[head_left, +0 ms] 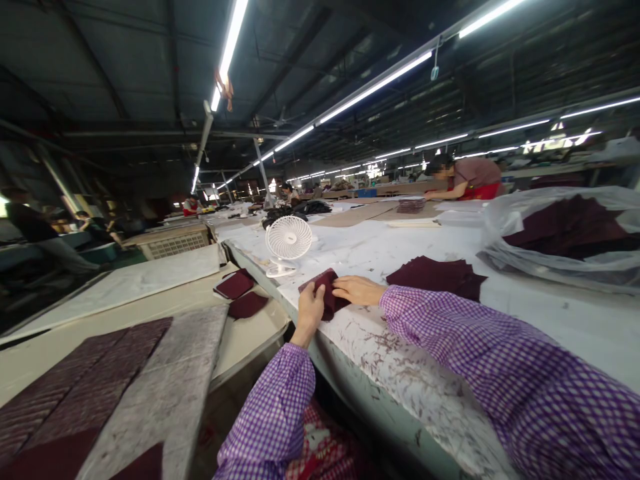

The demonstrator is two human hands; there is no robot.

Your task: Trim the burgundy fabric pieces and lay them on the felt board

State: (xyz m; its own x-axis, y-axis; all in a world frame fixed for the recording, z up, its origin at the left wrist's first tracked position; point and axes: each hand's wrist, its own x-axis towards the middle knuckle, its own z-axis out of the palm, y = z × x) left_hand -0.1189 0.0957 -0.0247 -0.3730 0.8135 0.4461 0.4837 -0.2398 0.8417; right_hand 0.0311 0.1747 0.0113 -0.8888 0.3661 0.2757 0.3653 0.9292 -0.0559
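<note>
A stack of maroon fabric pieces (327, 303) lies at the edge of the white table, partly covered by my hands. My left hand (311, 310) is closed on its near left side, the thumb along the face of the cloth. From the right, my right hand (359, 291) reaches onto the same fabric, its fingers stretched out over the upper edge; the fingertips look pressed to the cloth. Right of my hands a fanned pile of maroon pieces (435, 277) rests on the table. Just behind the fabric stands a small white fan (289, 239).
A clear plastic bag (505, 250) of maroon cloth sits at the right. On the lower left table are striped maroon strips (95, 373) and small maroon pieces (247, 305). A gap separates the two tables. A co-worker (473, 177) leans over the table farther back.
</note>
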